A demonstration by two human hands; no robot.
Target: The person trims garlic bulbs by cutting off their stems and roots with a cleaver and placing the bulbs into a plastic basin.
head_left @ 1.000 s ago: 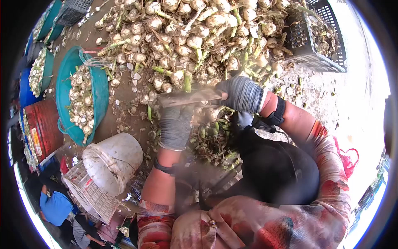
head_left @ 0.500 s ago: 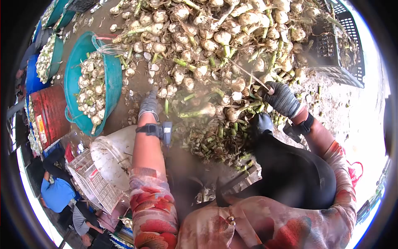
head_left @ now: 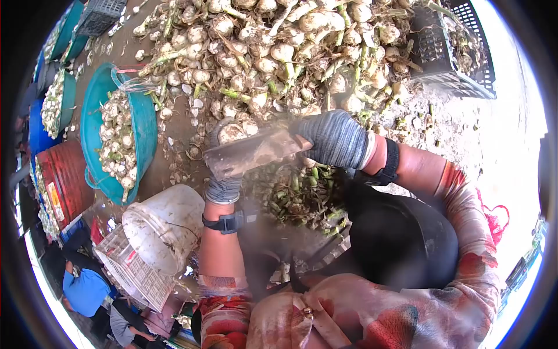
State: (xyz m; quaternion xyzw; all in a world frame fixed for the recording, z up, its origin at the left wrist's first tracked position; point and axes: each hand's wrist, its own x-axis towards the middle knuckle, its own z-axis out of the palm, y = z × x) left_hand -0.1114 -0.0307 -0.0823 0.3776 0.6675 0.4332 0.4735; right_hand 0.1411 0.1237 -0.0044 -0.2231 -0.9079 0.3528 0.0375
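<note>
My right hand (head_left: 334, 138), in a grey knit glove, is closed around the handle of a broad-bladed knife (head_left: 253, 152). The knife's dirty flat side faces me, and the blade stretches left across my left hand. Below the blade shows the gloved wrist of my left hand (head_left: 224, 189); most of its fingers are hidden behind the knife. Just above the blade, fingers curl against a garlic bulb (head_left: 232, 133). Whether the edge touches the bulb, I cannot tell. Beyond both hands lies a heap of garlic bulbs with stalks (head_left: 267, 64).
Cut green stalks (head_left: 302, 195) lie between my legs. At left stand a teal tub (head_left: 148, 139) of trimmed garlic, a red bucket (head_left: 67, 174), a white bucket (head_left: 168, 224) and a pale crate (head_left: 131, 264). A black crate (head_left: 465, 81) stands at upper right. Other people (head_left: 87, 291) sit at lower left.
My right hand has swung left and nearer with the knife, whose blade now lies across my left hand. My left hand has drawn back and closed on a bulb. The view has shifted slightly.
</note>
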